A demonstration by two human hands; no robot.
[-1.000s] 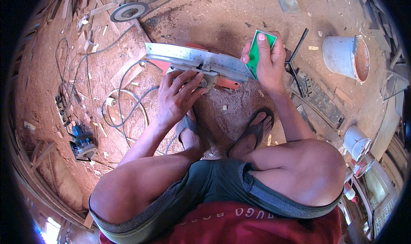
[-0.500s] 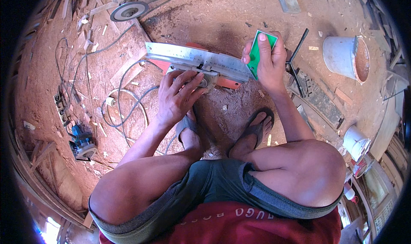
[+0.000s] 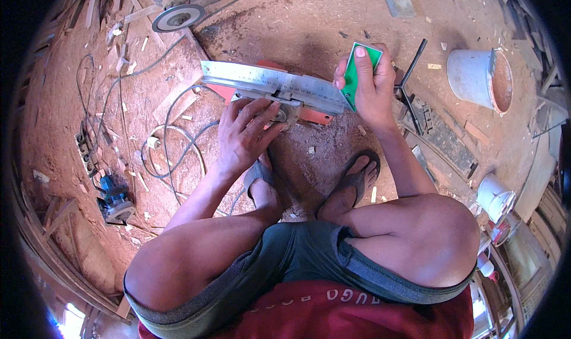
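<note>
My left hand (image 3: 247,131) is bent over a grey metal fitting (image 3: 289,113), its fingers curled on the piece. Along the far side of that fitting runs a long silver metal bar (image 3: 253,74) with ruler-like marks. Red-orange parts (image 3: 315,115) show beneath the bar. My right hand (image 3: 375,89) grips a flat green rectangular plate (image 3: 360,72) with a pale edge, thumb on its face and fingers behind. The plate is tilted, its lower end close to the bar's right end; whether they touch I cannot tell.
A grinder with a round disc (image 3: 178,18) lies at the far left. A blue power tool (image 3: 114,201) and looped cables (image 3: 172,173) are on the left. On the right are a black three-armed wrench (image 3: 405,86), a white bucket (image 3: 471,77) and a smaller white container (image 3: 495,197). Wood scraps litter the dirt floor.
My right hand and the green plate have shifted very slightly to the left. My left hand and the metal bar look almost unchanged.
</note>
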